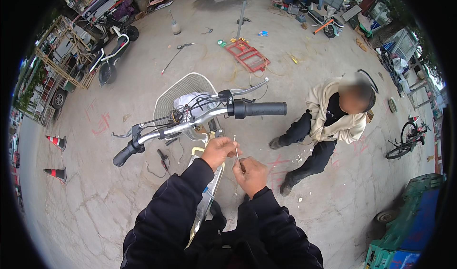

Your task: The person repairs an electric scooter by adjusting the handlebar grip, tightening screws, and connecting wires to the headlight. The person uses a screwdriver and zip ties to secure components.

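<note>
Nearest: left hand [220, 152] and right hand [251, 173], side by side over the pavement [133, 192], just off the handlebar. Right hand's thumb and finger are pinched on the low end of a thin wire [236, 148]. Left fingertips meet at its shaft; looks like a closed pinch too, contact small at this scale. No other object visible in either hand.

Doing it well, my take: right hand anchors the low end, left works close to the spot being handled, short span between so it doesn't bow. Light pressure; it probably bends easily and slips. Keep the tip away from fingers.

Wire itself: slim, pale, near straight, standing roughly upright, small bend at the free top end. Material: can't tell.

Just beyond: bike handlebar [190, 125], silver with black grips; then white basket [164, 95] with a white bag [188, 103] in it. Second person [316, 97] on the right, light jacket. Two cones [57, 141] near the pavement's left edge. Farther: red metal frame [245, 56], toward the pavement's far edge.
</note>
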`<act>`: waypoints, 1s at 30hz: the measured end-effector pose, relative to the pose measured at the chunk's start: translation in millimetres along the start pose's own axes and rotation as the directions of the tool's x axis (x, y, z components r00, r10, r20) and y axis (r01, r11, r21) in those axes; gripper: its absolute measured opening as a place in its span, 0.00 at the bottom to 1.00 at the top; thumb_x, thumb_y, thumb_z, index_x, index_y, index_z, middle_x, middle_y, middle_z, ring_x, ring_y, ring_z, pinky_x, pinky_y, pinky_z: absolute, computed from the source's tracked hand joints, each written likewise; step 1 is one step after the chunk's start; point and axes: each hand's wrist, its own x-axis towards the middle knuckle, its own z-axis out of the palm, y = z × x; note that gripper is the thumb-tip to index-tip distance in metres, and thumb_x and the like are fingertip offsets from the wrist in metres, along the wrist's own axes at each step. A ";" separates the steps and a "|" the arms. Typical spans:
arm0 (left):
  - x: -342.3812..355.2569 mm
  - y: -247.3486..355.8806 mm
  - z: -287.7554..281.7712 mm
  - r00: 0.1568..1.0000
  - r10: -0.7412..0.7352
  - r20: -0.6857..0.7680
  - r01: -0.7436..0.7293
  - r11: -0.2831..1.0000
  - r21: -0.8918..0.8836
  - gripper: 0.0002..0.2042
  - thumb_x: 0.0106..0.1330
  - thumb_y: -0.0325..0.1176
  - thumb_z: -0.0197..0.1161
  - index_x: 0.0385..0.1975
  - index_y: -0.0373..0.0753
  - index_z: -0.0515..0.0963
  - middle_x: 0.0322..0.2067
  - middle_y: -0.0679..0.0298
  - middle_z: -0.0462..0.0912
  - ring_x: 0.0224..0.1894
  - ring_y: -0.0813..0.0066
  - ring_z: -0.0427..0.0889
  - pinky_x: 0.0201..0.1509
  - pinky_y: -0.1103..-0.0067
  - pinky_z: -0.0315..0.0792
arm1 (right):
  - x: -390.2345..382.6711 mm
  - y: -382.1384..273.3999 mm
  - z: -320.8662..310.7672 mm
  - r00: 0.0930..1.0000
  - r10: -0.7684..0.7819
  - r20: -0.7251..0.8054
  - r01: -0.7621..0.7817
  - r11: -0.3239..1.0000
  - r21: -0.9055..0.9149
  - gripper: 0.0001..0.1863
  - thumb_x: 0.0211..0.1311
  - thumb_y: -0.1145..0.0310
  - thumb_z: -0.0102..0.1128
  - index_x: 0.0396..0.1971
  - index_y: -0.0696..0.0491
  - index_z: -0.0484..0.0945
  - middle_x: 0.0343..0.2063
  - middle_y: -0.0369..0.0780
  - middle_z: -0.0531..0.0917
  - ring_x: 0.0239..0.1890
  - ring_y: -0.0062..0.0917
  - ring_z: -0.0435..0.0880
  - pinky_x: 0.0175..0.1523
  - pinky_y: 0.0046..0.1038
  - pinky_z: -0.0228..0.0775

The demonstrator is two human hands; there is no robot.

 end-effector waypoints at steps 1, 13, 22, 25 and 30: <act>-6.6 -5.2 -2.7 0.999 -0.026 0.023 0.028 0.990 -0.139 0.08 0.76 0.34 0.64 0.40 0.36 0.83 0.36 0.60 0.90 0.40 0.75 0.87 0.49 0.76 0.78 | -0.9 -4.1 -8.7 1.000 -0.002 -0.004 0.002 1.000 0.001 0.07 0.56 0.74 0.72 0.25 0.53 0.81 0.20 0.39 0.81 0.19 0.34 0.82 0.25 0.34 0.71; -132.4 -51.3 2.3 0.978 0.094 0.186 0.100 0.573 -0.813 0.05 0.78 0.31 0.60 0.41 0.37 0.81 0.33 0.62 0.86 0.39 0.69 0.85 0.51 0.74 0.77 | -5.0 -82.4 -37.7 0.991 0.075 0.112 -0.114 0.909 0.401 0.06 0.59 0.81 0.71 0.37 0.61 0.87 0.29 0.41 0.85 0.27 0.22 0.83 0.33 0.24 0.75; -144.5 -36.0 9.5 0.984 0.128 0.123 0.020 0.605 -0.796 0.09 0.80 0.36 0.58 0.36 0.42 0.80 0.32 0.70 0.79 0.38 0.76 0.79 0.49 0.76 0.74 | -24.7 -98.4 -9.3 0.968 0.208 0.143 -0.252 0.766 0.591 0.06 0.68 0.76 0.67 0.41 0.63 0.85 0.40 0.45 0.87 0.42 0.28 0.86 0.49 0.27 0.77; -132.7 -29.2 3.7 1.000 0.006 0.022 0.007 0.846 -0.534 0.09 0.79 0.36 0.62 0.39 0.38 0.82 0.33 0.67 0.83 0.36 0.77 0.80 0.46 0.77 0.74 | -20.7 -87.4 -12.6 0.950 0.283 0.132 -0.297 0.688 0.662 0.06 0.71 0.74 0.65 0.42 0.61 0.85 0.39 0.44 0.88 0.41 0.25 0.86 0.48 0.26 0.76; -93.7 15.4 -32.5 0.879 0.407 -0.246 -0.361 0.908 0.213 0.08 0.72 0.27 0.70 0.46 0.33 0.82 0.39 0.63 0.87 0.42 0.79 0.82 0.52 0.80 0.74 | -1.6 -28.3 -15.3 0.941 0.271 0.201 -0.336 0.815 0.472 0.06 0.71 0.74 0.65 0.42 0.61 0.86 0.33 0.42 0.88 0.33 0.21 0.84 0.42 0.24 0.76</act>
